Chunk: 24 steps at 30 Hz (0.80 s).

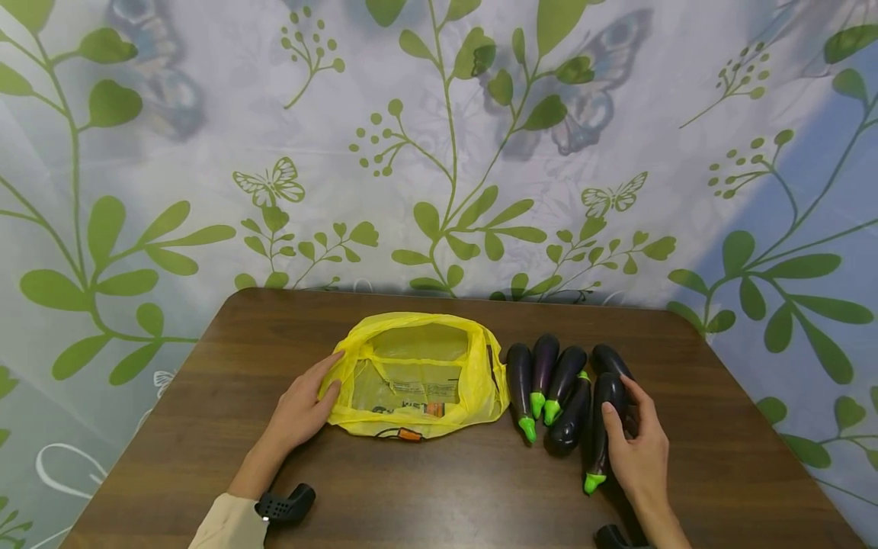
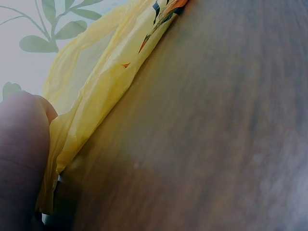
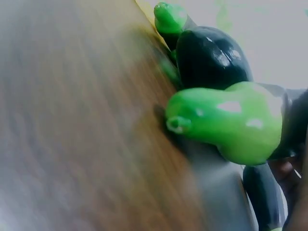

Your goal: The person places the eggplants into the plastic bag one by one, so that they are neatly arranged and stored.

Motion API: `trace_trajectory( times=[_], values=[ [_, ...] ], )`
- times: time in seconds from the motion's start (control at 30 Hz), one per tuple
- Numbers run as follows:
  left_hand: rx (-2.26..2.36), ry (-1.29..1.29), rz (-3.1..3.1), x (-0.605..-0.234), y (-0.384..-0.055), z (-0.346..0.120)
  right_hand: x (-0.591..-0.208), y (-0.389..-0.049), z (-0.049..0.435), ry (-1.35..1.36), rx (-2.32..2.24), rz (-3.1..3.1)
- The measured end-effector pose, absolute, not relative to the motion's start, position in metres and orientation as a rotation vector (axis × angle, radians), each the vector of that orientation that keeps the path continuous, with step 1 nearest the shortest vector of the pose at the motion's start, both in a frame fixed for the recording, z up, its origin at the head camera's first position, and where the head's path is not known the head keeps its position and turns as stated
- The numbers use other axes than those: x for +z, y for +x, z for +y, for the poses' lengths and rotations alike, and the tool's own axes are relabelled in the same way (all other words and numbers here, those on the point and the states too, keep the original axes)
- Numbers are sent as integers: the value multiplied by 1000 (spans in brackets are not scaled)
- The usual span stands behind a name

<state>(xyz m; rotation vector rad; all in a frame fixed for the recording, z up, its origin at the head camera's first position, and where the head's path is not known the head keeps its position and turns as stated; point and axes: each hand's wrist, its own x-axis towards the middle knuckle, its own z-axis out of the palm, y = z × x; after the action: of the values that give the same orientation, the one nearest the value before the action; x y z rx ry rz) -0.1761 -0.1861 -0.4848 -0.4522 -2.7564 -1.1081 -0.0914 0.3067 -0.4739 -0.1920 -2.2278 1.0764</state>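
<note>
A yellow plastic bag (image 1: 483, 396) sits on the table with its wide mouth gaping and printed lettering visible through it. My left hand (image 1: 302, 404) holds the bag's left edge, thumb on the near side; the left wrist view shows the thumb (image 2: 24, 149) against the yellow film (image 2: 101, 91). At the right, my right hand (image 1: 638, 450) grips a dark purple eggplant (image 1: 604, 435) between thumb and fingers, its green stem end (image 1: 594, 483) pointing toward me. That green cap (image 3: 231, 120) looms close in the right wrist view. Several more eggplants (image 1: 545, 374) lie between it and the bag.
Another eggplant (image 1: 609, 358) lies behind the held one. The brown wooden table (image 1: 439, 496) ends at a hanging cloth (image 1: 439, 152) printed with leaves and butterflies. An orange tag (image 1: 410, 435) shows at the bag's near edge.
</note>
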Motion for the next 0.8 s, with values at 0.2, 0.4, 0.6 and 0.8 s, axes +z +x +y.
trace_trajectory(
  times=[0.2,0.4,0.6,0.8],
  values=[
    [-1110,-451,-2760,-486,-177,-187,-474,-92,303,-160,1020,-2202],
    [-1109,-448,-2762,-485,-177,-187,-475,-94,301,-108,980,-2172],
    [-1107,-447,-2763,-483,-176,-186,-477,-96,299,-74,983,-2150],
    [-1111,-451,-2756,-484,-176,-186,-477,-97,298,-38,973,-2136]
  ],
)
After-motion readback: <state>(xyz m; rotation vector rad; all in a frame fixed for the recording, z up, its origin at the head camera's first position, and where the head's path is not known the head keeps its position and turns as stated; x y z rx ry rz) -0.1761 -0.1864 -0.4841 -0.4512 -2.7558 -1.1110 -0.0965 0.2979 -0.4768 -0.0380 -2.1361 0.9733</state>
